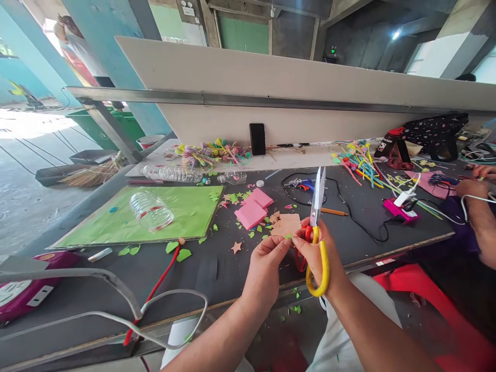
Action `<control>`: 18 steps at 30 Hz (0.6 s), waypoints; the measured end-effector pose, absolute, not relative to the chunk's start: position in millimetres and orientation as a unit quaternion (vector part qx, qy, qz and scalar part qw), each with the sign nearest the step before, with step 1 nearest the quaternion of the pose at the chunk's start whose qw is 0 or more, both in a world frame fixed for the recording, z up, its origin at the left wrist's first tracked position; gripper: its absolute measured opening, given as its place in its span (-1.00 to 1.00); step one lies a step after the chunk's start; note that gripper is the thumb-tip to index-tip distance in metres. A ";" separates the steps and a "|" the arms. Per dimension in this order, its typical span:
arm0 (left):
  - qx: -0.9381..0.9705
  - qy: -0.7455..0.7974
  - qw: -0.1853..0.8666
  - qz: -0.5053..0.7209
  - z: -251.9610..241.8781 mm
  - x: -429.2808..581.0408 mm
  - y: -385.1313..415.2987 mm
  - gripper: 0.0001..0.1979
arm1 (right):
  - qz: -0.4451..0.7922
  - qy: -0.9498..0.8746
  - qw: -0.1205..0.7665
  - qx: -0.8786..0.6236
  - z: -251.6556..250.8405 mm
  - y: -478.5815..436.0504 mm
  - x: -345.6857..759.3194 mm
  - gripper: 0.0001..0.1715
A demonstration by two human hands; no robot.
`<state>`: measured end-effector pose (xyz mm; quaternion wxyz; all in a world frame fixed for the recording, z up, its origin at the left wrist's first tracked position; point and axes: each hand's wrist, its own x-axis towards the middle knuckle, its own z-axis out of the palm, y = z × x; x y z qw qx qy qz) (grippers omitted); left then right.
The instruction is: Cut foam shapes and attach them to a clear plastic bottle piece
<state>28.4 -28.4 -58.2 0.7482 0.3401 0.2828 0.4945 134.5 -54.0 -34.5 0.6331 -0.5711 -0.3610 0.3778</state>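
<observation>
Between the fingertips of my left hand [265, 261] is a small green paper piece [288, 236]. My right hand [329, 256] is closed around scissors [318, 194] with yellow and red handles, their blades pointing up and away from me. The thumb and fingertips of that hand also meet the green piece. Just beyond my hands lie peach paper squares [285, 224] and pink paper squares [251, 213]. A cut paper star [236, 248] rests left of my left hand, among scattered green scraps [184, 255].
Green sheets [96, 222] with a plastic bottle [149, 211] on top lie left. A glue gun [308, 184] and black cable [344, 204] sit beyond the scissors. A phone [257, 139] leans on the back board. At right are a pink power strip [401, 211] and another person's arm [480, 217].
</observation>
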 end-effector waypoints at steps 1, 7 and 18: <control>0.336 0.280 0.749 0.497 -57.6 29.2 -29.5 -0.84 | 0.382 -0.360 0.633 -0.570 -34.6 -53.7 133.7 -0.61; 0.316 0.278 0.748 0.514 -55.4 32.7 -32.3 -0.85 | 0.422 -0.331 0.636 -0.555 -34.6 -53.6 130.3 -0.58; 0.347 0.320 0.708 0.525 -47.5 6.3 -13.3 -0.85 | 0.424 -0.360 0.621 -0.552 -34.8 -59.2 132.0 -0.56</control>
